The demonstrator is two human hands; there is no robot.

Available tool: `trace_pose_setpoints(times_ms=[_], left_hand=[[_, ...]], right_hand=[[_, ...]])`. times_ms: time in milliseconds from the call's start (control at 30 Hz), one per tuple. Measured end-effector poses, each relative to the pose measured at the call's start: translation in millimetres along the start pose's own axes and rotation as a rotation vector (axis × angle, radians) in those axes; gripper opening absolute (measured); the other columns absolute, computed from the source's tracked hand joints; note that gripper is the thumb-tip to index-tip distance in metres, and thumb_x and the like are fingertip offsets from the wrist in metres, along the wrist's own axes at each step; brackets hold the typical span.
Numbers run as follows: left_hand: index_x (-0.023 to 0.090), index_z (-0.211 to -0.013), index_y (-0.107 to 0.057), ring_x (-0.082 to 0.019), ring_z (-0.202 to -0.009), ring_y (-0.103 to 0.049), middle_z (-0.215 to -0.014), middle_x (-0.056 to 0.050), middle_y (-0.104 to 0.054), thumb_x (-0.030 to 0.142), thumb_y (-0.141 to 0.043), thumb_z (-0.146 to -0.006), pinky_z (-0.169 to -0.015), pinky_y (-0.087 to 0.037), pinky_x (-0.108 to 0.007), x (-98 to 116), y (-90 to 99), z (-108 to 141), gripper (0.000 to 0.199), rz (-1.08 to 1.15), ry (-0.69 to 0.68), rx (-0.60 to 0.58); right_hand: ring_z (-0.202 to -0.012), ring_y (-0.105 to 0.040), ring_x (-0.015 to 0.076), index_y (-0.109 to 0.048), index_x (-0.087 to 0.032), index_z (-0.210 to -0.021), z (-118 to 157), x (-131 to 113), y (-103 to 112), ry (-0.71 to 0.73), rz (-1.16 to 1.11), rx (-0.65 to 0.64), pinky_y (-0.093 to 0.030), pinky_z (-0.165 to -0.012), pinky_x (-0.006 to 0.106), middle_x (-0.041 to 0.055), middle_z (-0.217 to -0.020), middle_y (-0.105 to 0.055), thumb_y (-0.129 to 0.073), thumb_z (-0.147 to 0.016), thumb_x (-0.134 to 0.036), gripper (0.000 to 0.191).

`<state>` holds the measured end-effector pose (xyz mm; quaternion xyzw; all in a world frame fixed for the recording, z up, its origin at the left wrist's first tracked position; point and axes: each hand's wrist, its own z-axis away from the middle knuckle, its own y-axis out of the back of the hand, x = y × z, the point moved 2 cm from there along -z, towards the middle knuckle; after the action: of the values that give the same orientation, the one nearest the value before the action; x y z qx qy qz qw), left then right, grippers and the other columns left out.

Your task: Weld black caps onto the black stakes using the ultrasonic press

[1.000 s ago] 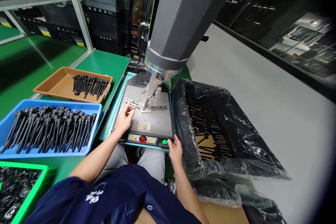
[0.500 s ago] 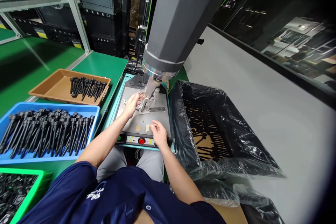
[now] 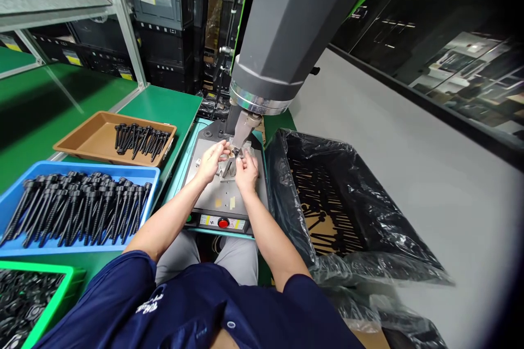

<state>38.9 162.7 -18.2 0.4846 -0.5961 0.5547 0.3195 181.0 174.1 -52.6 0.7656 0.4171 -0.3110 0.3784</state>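
Note:
My left hand [image 3: 212, 163] is at the left side of the metal fixture [image 3: 228, 170], its fingers stretched toward the fixture's top, thumb and fingers apart. On the right side, my right hand [image 3: 246, 173] has its thumb and fingers pinched at a small black part [image 3: 236, 152]. That part sits between my two hands, just over the fixture; its exact kind is too small to make out. The tapered metal horn [image 3: 245, 130] of the press comes down directly behind and above my fingertips. Fixture and hands are over the grey metal base plate [image 3: 204, 196].
A red button [image 3: 223, 223] is on the base's front edge. At left are a brown tray [image 3: 88, 133] and a blue tray [image 3: 153, 180] of black ribbed bolt-like parts, and a green bin [image 3: 61, 297] of small black pieces. A black-lined box [image 3: 368, 202] with dark rods stands right.
My right hand has moved up and forward from the plate's front to the fixture and closed at the small black part. My left hand has stayed beside the fixture. The view has shifted slightly.

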Motion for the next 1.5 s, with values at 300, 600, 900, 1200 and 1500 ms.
trace_pose_setpoints(times_ms=[300, 600, 900, 1200, 1500], left_hand=[[0.015, -0.125, -0.060, -0.022, -0.104, -0.065, -0.132, -0.016, -0.062, 0.054, -0.058, -0.086, -0.080, -0.053, -0.033, -0.3, -1.9, 7.6, 0.055, -0.009, 0.004, -0.026], [0.015, -0.123, -0.061, -0.023, -0.101, -0.066, -0.128, -0.016, -0.064, 0.057, -0.061, -0.082, -0.076, -0.054, -0.032, -0.8, -2.2, 10.2, 0.058, 0.014, 0.000, -0.013], [0.015, -0.127, -0.060, -0.026, -0.104, -0.066, -0.129, -0.015, -0.064, 0.053, -0.059, -0.086, -0.079, -0.056, -0.037, -7.9, -3.1, 41.2, 0.055, -0.071, 0.000, -0.051], [0.020, -0.133, -0.057, -0.025, -0.104, -0.066, -0.130, -0.013, -0.063, 0.051, -0.059, -0.087, -0.081, -0.056, -0.037, -20.8, 0.6, 79.8, 0.055, -0.164, 0.041, -0.096], [0.017, -0.110, -0.070, -0.020, -0.089, -0.066, -0.104, -0.010, -0.072, 0.039, -0.068, -0.082, -0.082, -0.053, -0.034, -7.8, 2.1, 134.6, 0.036, -0.360, -0.004, -0.337]], right_hand=[[-0.112, -0.056, 0.0268, -0.071, -0.015, -0.099, -38.1, 7.0, -13.6, -0.035, 0.033, -0.135, -0.042, -0.103, 0.044, 0.0123, -0.110, -0.066, -0.061, -0.083, -0.038, 0.030], [-0.106, -0.057, 0.0263, -0.064, -0.016, -0.105, -33.5, -19.3, -3.9, 0.115, 0.073, -0.107, -0.043, -0.098, 0.044, 0.0129, -0.107, -0.066, -0.051, -0.091, -0.036, 0.028], [-0.088, -0.067, 0.0232, -0.062, -0.016, -0.109, 37.2, -17.8, 49.0, -0.142, -0.226, -0.118, -0.054, -0.083, 0.040, 0.0106, -0.097, -0.070, -0.063, -0.084, -0.041, 0.036], [-0.076, -0.064, 0.0171, -0.068, -0.019, -0.111, 75.8, -38.9, 90.8, -0.286, -0.485, -0.266, -0.055, -0.072, 0.033, 0.0047, -0.092, -0.069, -0.077, -0.076, -0.041, 0.042], [-0.070, -0.058, 0.0131, -0.064, -0.023, -0.097, 78.5, -62.6, 79.6, -0.089, -0.540, -0.230, -0.050, -0.065, 0.026, -0.0012, -0.085, -0.060, -0.081, -0.071, -0.032, 0.033]])
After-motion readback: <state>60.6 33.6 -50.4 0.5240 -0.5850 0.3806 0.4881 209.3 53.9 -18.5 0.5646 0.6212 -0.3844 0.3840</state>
